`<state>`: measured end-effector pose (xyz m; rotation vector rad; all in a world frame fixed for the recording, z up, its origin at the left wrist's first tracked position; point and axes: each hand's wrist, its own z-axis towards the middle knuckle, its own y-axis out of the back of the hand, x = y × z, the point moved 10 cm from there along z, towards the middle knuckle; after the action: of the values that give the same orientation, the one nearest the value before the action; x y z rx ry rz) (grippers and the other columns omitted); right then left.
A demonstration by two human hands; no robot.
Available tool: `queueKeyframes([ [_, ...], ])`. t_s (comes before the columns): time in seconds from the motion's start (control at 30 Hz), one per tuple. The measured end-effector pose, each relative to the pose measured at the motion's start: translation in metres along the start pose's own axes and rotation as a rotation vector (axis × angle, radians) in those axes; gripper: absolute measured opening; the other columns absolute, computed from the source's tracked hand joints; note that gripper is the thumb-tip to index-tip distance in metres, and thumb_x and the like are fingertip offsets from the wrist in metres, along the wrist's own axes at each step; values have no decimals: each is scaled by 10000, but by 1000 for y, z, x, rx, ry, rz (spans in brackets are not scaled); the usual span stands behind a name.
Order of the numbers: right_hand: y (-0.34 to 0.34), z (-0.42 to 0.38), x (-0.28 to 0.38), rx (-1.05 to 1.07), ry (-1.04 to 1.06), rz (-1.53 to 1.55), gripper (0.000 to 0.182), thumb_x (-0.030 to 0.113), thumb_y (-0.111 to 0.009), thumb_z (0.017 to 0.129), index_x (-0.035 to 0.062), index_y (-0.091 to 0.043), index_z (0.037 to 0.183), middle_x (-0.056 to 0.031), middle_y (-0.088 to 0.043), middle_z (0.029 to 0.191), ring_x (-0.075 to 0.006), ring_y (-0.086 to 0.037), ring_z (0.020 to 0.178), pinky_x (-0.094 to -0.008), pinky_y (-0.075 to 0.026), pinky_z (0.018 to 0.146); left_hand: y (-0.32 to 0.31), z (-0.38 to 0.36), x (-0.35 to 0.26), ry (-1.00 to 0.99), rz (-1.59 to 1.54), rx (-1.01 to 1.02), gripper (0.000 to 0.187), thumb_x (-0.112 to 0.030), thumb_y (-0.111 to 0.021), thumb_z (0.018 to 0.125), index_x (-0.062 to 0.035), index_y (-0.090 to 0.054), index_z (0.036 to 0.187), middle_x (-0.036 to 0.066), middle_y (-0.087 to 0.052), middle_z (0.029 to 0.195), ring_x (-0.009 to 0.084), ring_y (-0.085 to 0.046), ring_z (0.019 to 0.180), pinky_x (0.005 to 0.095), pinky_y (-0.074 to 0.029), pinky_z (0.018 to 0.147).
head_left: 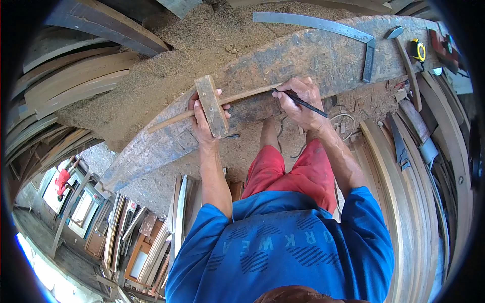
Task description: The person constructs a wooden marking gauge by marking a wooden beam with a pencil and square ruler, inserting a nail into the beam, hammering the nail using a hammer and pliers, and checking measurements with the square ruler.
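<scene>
My left hand [203, 121] is closed around a wooden marking gauge [212, 106], whose thick block has a long thin stick [172, 122] running through it. The block tilts over my palm, with fingertips showing on its right side. My right hand [301, 101] pinches a dark pencil [310, 106], its tip at the right end of the stick. Both hands are above the near edge of a long worn workbench plank [283, 60]. Whether the right fingers also touch the stick is hard to see.
On the plank lie a metal try square [370, 55], a hammer [404, 55] and a yellow tape measure [418, 50]. A handsaw [399, 144] rests on boards [389, 177] at right. Sawdust [151, 91] covers the ground beyond. Another person [61, 183] is far left.
</scene>
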<state>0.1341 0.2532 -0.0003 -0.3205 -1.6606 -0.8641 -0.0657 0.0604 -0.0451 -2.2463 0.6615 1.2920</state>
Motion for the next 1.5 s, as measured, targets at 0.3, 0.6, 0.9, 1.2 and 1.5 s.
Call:
queueKeyframes([
  [0.3,1,2,2,-7,36,51,63,67,-673,814,18,-676,854,-109,-682,723,-247,-611,644,-360,-459,660,-1,0,-3,3,23,-16,452,-364,-320,1078,-31,-468,1344,209,-692,1134,257,-712,661,319,-616,556],
  [0.6,-1,0,-1,16,54,-18,88,106,-678,819,31,-691,864,-101,-686,749,-273,-628,671,-386,-455,723,0,0,0,12,-1,-14,438,-357,-313,1079,-36,-465,1335,208,-691,1131,265,-715,673,324,-615,556],
  [0.9,0,0,-4,-8,-3,42,108,139,-682,838,37,-696,871,-96,-681,721,-264,-640,649,-373,-455,716,-1,-1,-1,20,0,-20,427,-360,-319,1078,-38,-466,1317,207,-690,1128,264,-712,677,312,-607,535],
  [1.2,-1,1,-3,-4,-9,57,76,91,-677,844,25,-690,880,-105,-699,755,-240,-622,636,-361,-474,674,1,0,1,18,-12,-18,432,-367,-325,1077,-37,-462,1321,211,-684,1135,271,-711,683,324,-603,535],
  [1.5,2,2,1,-3,-13,43,88,84,-671,825,31,-714,881,-104,-683,745,-246,-612,668,-369,-457,686,1,0,1,36,-31,-14,438,-368,-322,1079,-34,-472,1321,216,-682,1142,280,-720,702,326,-615,553],
])
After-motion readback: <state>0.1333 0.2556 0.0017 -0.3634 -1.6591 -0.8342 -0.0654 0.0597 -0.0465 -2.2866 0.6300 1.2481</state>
